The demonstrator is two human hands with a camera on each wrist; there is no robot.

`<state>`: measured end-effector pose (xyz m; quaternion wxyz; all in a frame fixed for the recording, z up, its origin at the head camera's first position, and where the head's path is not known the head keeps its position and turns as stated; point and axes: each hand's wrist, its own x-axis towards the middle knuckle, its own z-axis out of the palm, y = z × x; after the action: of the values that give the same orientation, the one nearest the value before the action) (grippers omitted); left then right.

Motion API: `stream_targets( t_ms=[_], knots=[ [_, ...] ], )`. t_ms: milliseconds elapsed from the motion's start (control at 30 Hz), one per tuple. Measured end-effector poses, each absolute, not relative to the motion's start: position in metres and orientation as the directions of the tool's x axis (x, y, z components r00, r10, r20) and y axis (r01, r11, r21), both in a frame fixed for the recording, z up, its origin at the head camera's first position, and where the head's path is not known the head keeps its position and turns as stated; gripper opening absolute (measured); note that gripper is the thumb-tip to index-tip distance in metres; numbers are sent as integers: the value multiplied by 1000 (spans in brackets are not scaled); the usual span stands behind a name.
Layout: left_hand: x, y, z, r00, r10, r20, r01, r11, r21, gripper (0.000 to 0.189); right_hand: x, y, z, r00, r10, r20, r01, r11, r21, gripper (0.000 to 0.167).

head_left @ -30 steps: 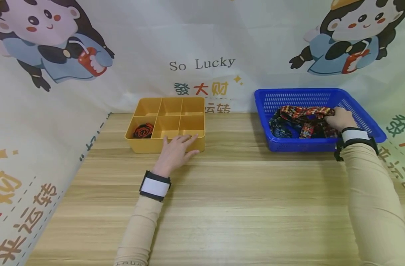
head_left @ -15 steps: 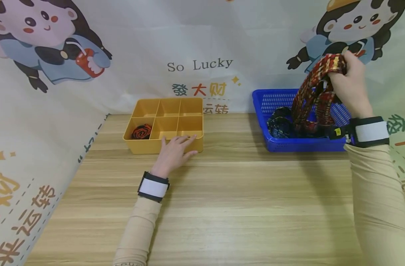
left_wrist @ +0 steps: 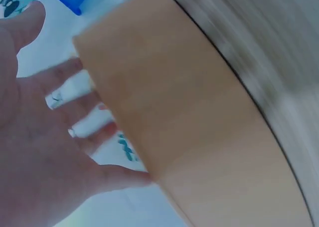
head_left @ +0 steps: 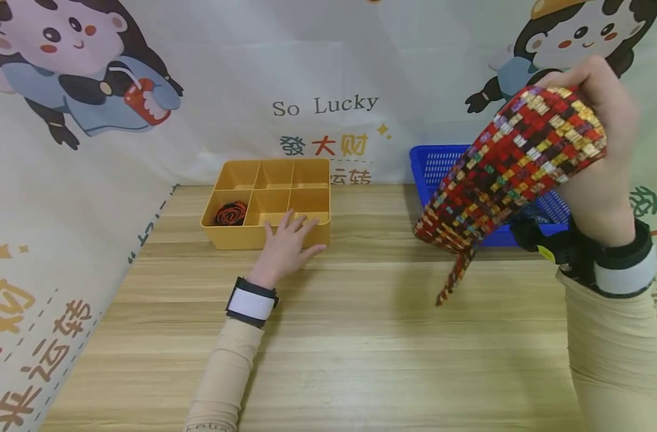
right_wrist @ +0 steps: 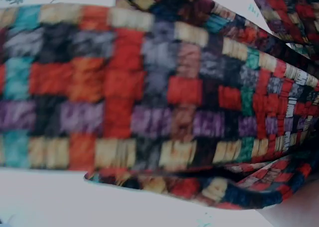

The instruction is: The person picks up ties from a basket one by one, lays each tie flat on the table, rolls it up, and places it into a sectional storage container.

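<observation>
My right hand (head_left: pixel 611 132) grips a long checked cloth strip (head_left: pixel 522 144), woven in red, yellow, purple and dark blocks. It hangs folded over in front of the blue basket, with a narrow tail dangling at its lower end. In the right wrist view, the cloth strip (right_wrist: pixel 129 92) fills most of the frame and hides the fingers. My left hand (head_left: pixel 285 252) lies with spread fingers at the front wall of the yellow six-compartment box (head_left: pixel 266 237). In the left wrist view, the fingertips reach the edge of the box (left_wrist: pixel 169 97). A rolled red-and-black cloth (head_left: pixel 231 213) sits in the front left compartment.
The blue perforated basket (head_left: pixel 436 159) stands at the back right, partly covered by the cloth strip, with dark cloth (head_left: pixel 533 213) inside. A wooden table (head_left: pixel 360 336) spreads in front. A printed white sheet (head_left: pixel 328 66) rises behind it.
My right hand has lifted the checked cloth strip out of the basket, up and closer to the head camera. My left hand has stayed at the box, its fingers slightly raised.
</observation>
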<state>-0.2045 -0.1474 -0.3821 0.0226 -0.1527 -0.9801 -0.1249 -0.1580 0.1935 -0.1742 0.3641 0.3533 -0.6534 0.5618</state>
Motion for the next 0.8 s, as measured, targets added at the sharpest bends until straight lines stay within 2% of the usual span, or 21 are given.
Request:
stream_targets(
  t_ms=[100,200,300,367,467,567,667,800],
  knots=[
    [-196,-135,-372,-932,331,146,361,886,292,69,-151,188,-180,-458,-135,879,-881,199,-428,36],
    [-183,-114,-359,-866,428,260,500,771,394,76,-146,178,-187,-446,-229,865,-890,216,-401,50],
    [-166,-89,-351,-778,524,348,620,550,559,86,-142,164,-193,-452,-349,821,-888,263,-376,40],
    [-154,-73,-349,-754,561,340,593,361,720,91,-138,156,-197,-468,-444,764,-879,326,-349,26],
    [-140,-55,-350,-755,586,293,475,182,861,90,-134,146,-202,-529,-550,646,-839,454,-300,22],
    [-133,-50,-350,-774,595,215,396,190,899,71,-134,144,-204,-617,-591,520,-779,551,-298,26],
    [-134,-57,-346,-793,584,175,356,211,910,52,-138,154,-202,-710,-562,423,-700,628,-341,34],
    [-143,-75,-337,-826,507,245,358,136,924,46,-144,173,-198,-831,-473,293,-554,748,-365,51]
  ],
)
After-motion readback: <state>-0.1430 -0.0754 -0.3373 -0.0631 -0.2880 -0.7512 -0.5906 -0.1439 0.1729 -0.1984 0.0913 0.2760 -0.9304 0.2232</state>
